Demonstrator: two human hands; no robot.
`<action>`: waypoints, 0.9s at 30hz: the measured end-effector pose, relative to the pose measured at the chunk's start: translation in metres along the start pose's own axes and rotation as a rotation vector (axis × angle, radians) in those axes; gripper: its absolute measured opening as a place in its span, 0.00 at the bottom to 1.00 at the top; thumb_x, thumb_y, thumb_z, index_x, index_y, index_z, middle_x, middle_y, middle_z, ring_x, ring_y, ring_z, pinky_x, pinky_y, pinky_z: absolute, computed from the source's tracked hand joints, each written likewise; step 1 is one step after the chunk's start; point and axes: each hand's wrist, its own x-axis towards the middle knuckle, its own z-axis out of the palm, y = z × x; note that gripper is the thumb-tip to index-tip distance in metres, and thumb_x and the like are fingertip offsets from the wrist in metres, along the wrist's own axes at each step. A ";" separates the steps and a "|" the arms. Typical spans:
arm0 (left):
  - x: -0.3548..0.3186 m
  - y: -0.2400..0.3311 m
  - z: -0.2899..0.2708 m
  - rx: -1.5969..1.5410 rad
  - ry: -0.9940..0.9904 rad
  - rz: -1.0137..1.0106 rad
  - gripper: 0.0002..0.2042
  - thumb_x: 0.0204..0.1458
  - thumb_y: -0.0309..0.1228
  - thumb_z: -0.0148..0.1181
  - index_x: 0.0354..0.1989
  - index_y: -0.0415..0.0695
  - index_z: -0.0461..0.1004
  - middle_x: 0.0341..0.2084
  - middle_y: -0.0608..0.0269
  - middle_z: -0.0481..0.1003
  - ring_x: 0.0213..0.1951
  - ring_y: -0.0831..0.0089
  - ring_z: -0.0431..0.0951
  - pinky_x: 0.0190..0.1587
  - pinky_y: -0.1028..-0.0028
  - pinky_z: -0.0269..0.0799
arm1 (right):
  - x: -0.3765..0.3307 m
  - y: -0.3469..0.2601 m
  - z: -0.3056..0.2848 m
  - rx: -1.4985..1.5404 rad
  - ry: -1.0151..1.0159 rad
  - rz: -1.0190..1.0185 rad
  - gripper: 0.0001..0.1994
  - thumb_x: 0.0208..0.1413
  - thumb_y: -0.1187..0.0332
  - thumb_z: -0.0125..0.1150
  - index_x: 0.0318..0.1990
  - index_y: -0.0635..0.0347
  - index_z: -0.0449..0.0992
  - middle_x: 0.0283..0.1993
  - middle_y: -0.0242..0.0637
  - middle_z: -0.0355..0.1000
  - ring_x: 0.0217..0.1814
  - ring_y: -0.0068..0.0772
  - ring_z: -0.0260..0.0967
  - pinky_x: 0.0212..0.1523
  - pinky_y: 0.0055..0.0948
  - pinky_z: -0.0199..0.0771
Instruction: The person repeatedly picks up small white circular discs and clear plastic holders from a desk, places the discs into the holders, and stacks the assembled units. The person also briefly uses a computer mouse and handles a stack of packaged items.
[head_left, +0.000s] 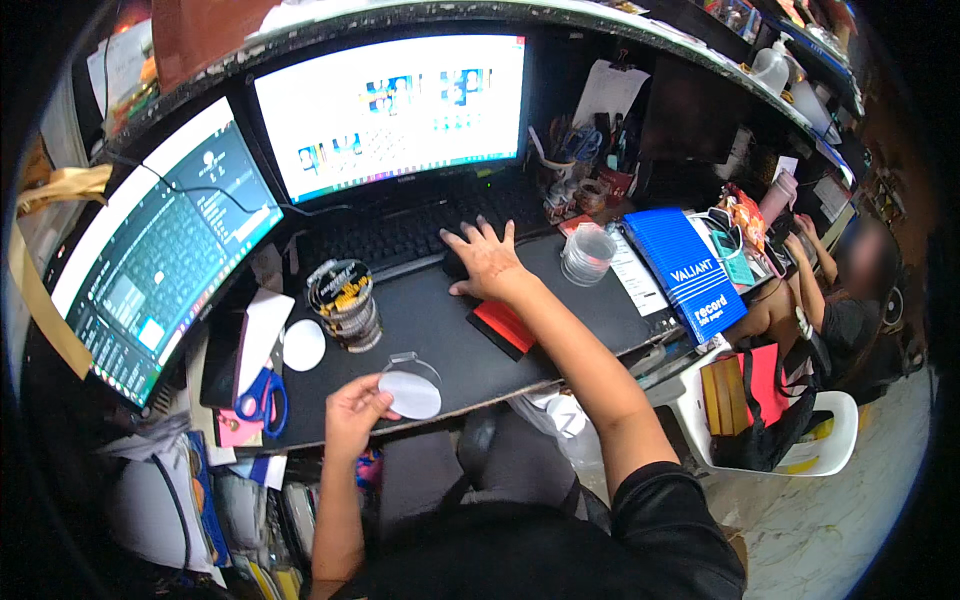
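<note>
My left hand [358, 410] pinches the edge of a round clear plastic piece with a white paper disc [412, 396] in it, just over the desk's front edge. My right hand [488, 262] lies with spread fingers over a dark computer mouse [454, 268], which is mostly covered by the palm. Right behind it is the black keyboard [375, 232]. A red and black flat item [505, 326] lies beneath my right forearm. Left of the keyboard's front stands a stack of round clear pieces with printed inserts [345, 305]. Another white disc [303, 345] rests beside it.
A stack of clear round pieces [588, 254] stands right of my right hand, beside a blue record book [685, 275]. Blue-handled scissors [263, 402] lie at the left. Two lit monitors [400, 110] stand behind. A white bin [835, 430] and another person [850, 300] are at right.
</note>
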 end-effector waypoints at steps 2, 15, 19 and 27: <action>-0.001 -0.001 0.000 -0.026 -0.018 0.013 0.12 0.53 0.22 0.58 0.45 0.30 0.72 0.33 0.55 0.77 0.30 0.73 0.78 0.31 0.75 0.79 | 0.005 0.011 -0.002 -0.025 -0.094 -0.038 0.44 0.40 0.55 0.72 0.66 0.46 0.55 0.62 0.47 0.59 0.67 0.52 0.52 0.62 0.72 0.40; 0.004 0.002 -0.005 -0.139 -0.206 -0.048 0.16 0.55 0.27 0.58 0.52 0.35 0.71 0.37 0.61 0.77 0.34 0.80 0.77 0.32 0.81 0.75 | -0.095 0.060 -0.057 -0.184 -0.066 -0.531 0.29 0.39 0.72 0.64 0.54 0.62 0.66 0.55 0.54 0.62 0.63 0.56 0.56 0.65 0.51 0.51; 0.004 0.003 -0.005 -0.136 -0.238 -0.045 0.17 0.56 0.28 0.58 0.52 0.36 0.70 0.37 0.61 0.77 0.35 0.80 0.77 0.31 0.81 0.75 | -0.136 0.062 -0.053 0.043 -0.071 -0.338 0.20 0.38 0.78 0.54 0.45 0.61 0.72 0.61 0.56 0.57 0.68 0.59 0.50 0.64 0.50 0.53; 0.003 0.002 -0.004 -0.144 -0.225 -0.030 0.17 0.55 0.29 0.59 0.52 0.36 0.70 0.37 0.62 0.76 0.36 0.80 0.77 0.31 0.82 0.75 | -0.135 0.039 -0.005 0.217 0.379 0.328 0.30 0.53 0.60 0.61 0.58 0.71 0.62 0.60 0.64 0.55 0.64 0.63 0.52 0.64 0.45 0.53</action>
